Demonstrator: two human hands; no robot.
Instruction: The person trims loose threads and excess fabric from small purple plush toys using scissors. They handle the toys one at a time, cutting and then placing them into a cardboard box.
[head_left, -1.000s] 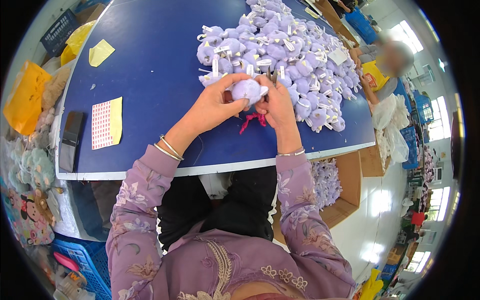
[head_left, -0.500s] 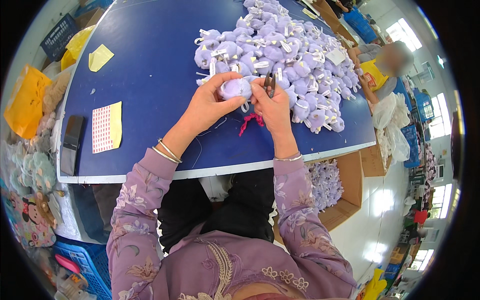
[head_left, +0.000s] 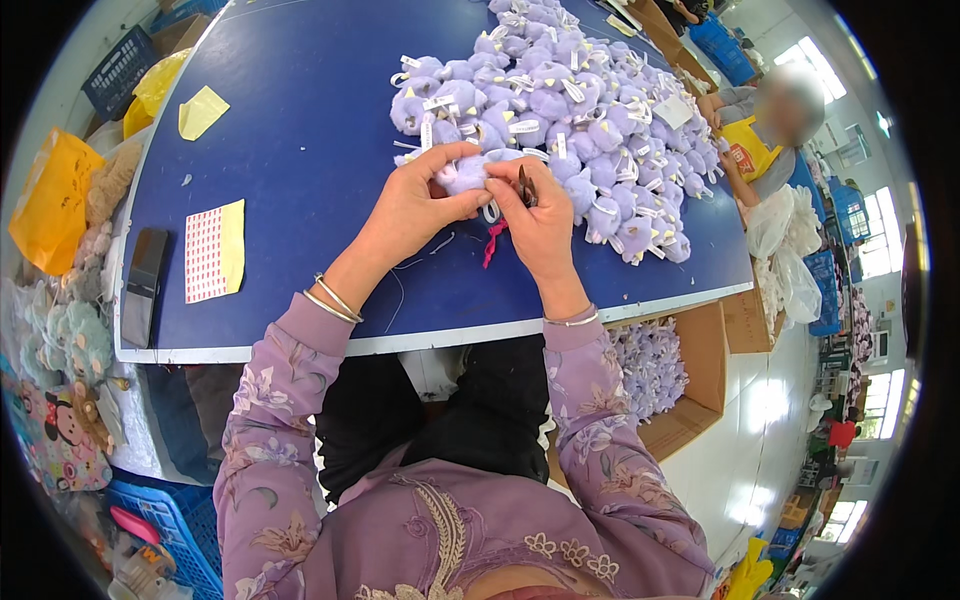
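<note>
A purple plush toy (head_left: pixel 463 178) is pinched by the left hand (head_left: pixel 418 200); scissors (head_left: pixel 526 187) are clasped in the right hand (head_left: pixel 542 215).

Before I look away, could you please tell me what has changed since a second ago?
The held plush toy has shifted slightly left and been turned, the left hand moving with it. The right hand has also come left, covering more of the pink strand, and its dark snips sit lower. Nothing was visibly let go or newly gripped. The plush pile and sticker sheet stayed put.
</note>
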